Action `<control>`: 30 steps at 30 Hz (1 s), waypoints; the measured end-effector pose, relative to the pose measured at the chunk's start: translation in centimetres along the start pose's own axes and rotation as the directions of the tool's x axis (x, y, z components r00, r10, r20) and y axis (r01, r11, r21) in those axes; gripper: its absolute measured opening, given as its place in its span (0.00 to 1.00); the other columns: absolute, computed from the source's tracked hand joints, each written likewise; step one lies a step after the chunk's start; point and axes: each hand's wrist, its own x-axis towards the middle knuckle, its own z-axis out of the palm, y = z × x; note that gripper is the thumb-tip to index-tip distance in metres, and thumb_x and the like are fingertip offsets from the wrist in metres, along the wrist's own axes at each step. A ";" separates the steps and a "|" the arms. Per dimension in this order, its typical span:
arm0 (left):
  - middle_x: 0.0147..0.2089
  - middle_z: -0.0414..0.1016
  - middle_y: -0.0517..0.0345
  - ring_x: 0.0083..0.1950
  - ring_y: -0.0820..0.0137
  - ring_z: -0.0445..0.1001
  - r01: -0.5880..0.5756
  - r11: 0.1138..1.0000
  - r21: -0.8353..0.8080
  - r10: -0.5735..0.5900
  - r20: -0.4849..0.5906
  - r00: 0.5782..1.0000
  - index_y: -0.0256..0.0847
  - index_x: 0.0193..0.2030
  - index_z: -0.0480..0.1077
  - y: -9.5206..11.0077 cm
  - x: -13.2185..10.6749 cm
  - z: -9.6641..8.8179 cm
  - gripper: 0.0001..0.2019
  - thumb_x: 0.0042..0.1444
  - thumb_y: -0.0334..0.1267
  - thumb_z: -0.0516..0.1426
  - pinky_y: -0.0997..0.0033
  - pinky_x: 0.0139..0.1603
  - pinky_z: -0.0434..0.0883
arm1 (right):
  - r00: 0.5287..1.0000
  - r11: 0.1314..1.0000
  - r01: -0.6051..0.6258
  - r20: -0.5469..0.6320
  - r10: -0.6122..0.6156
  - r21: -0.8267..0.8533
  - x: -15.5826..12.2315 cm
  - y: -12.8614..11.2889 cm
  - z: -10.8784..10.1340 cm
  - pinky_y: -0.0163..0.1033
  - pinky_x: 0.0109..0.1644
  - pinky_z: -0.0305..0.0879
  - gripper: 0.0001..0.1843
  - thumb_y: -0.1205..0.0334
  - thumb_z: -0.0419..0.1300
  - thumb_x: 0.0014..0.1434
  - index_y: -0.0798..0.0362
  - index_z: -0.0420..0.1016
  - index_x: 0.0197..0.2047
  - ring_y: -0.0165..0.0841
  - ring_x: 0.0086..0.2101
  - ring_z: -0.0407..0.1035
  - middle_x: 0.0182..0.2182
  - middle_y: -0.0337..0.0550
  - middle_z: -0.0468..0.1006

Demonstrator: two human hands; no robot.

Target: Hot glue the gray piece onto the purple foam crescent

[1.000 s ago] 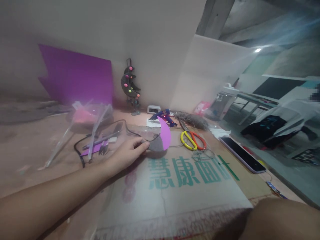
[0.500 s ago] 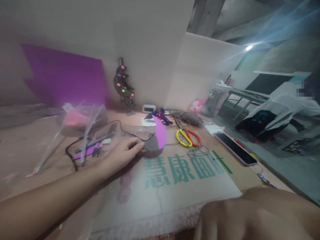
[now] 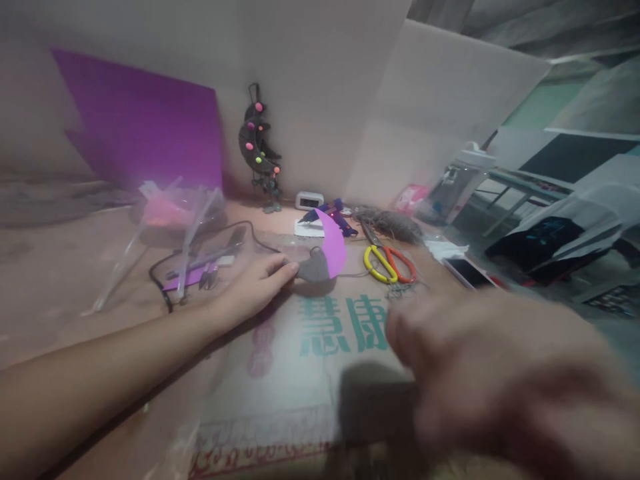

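Note:
My left hand (image 3: 270, 283) pinches the lower tip of a purple paper crescent (image 3: 336, 247), its lower part wrapped in grey yarn (image 3: 314, 266). A strand runs from the wrapped part toward the scissors (image 3: 381, 265), which have yellow and red handles. In the right foreground, my right hand (image 3: 480, 360) is smeared by motion above a sack with green lettering (image 3: 320, 327); its fingers do not show clearly. Behind the crescent lies a blue glue gun (image 3: 345, 219), beside a bundle of grey yarn (image 3: 393, 223).
A finished-looking grey moon ornament with colored balls (image 3: 257, 143) hangs against the wall. Purple sheets (image 3: 145, 120) lean at the left, with a plastic bag (image 3: 170, 210) before them. A small clock (image 3: 309, 201), a phone (image 3: 467, 272) and a clear jug (image 3: 457, 183) stand or lie farther back.
My right hand has risen from the lower right edge and now covers part of the lettering and the phone. My left hand keeps its grip on the crescent. The view has shifted.

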 end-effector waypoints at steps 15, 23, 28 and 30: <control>0.28 0.67 0.61 0.32 0.70 0.66 -0.073 0.997 0.037 0.073 0.002 0.997 0.39 0.31 0.67 0.3 -0.2 -0.1 0.15 0.62 0.46 0.49 0.73 0.33 0.61 | 0.956 0.949 -0.258 -0.094 0.278 0.181 14.6 5.9 4.3 0.32 0.20 0.56 0.15 0.50 0.59 0.58 0.53 0.70 0.29 0.25 0.16 0.59 0.16 0.33 0.66; 0.27 0.68 0.60 0.29 0.71 0.66 0.014 0.994 -0.110 -0.017 -0.026 1.000 0.38 0.28 0.66 -0.6 0.3 -0.1 0.20 0.60 0.53 0.50 0.73 0.30 0.62 | 0.951 0.913 0.305 0.030 -0.309 -0.271 14.1 6.3 4.1 0.41 0.43 0.70 0.14 0.63 0.56 0.62 0.45 0.77 0.50 0.34 0.40 0.73 0.41 0.44 0.79; 0.26 0.68 0.61 0.25 0.75 0.64 0.048 0.968 -0.245 -0.043 0.022 0.999 0.39 0.31 0.66 -0.6 0.3 -0.1 0.16 0.59 0.51 0.52 0.76 0.26 0.60 | 0.928 0.857 0.367 0.072 -0.366 -0.363 14.2 6.6 4.3 0.43 0.47 0.68 0.17 0.68 0.51 0.63 0.45 0.73 0.52 0.35 0.44 0.71 0.44 0.46 0.77; 0.25 0.67 0.63 0.23 0.76 0.62 0.084 0.948 -0.308 -0.079 0.029 0.996 0.39 0.33 0.66 -0.7 0.3 0.0 0.14 0.59 0.49 0.53 0.77 0.23 0.59 | 0.938 0.874 0.330 0.015 -0.347 -0.357 14.2 6.7 4.4 0.43 0.47 0.67 0.16 0.71 0.50 0.62 0.48 0.72 0.48 0.35 0.42 0.70 0.41 0.46 0.76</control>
